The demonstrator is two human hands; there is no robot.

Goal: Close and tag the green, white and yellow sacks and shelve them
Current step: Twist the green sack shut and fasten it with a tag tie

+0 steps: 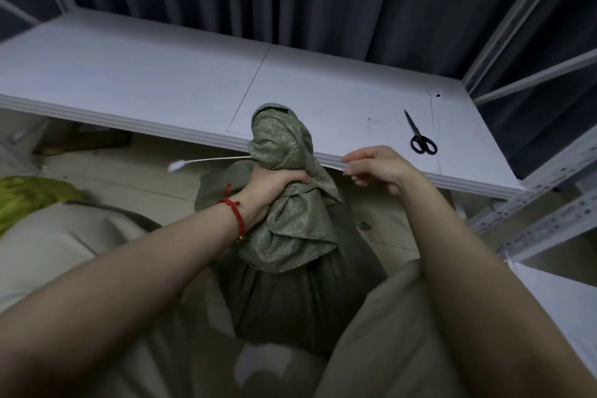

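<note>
The green sack (290, 284) stands on the floor between my knees, its mouth gathered into a twisted neck (281, 139). My left hand (274, 184), with a red cord bracelet at the wrist, grips that neck from the left. A white cable tie (210, 161) sticks out to the left from behind the neck, its head at the far end. My right hand (374, 168) hovers just right of the neck with fingers loosely curled toward it; whether it pinches the tie's other end I cannot tell. A yellow-green sack (29, 197) lies at the left edge.
A white shelf board (161, 81) runs across in front of me, with black-handled scissors (420, 136) lying on its right part. Metal rack uprights (549, 203) stand at the right. A dark curtain hangs behind the shelf.
</note>
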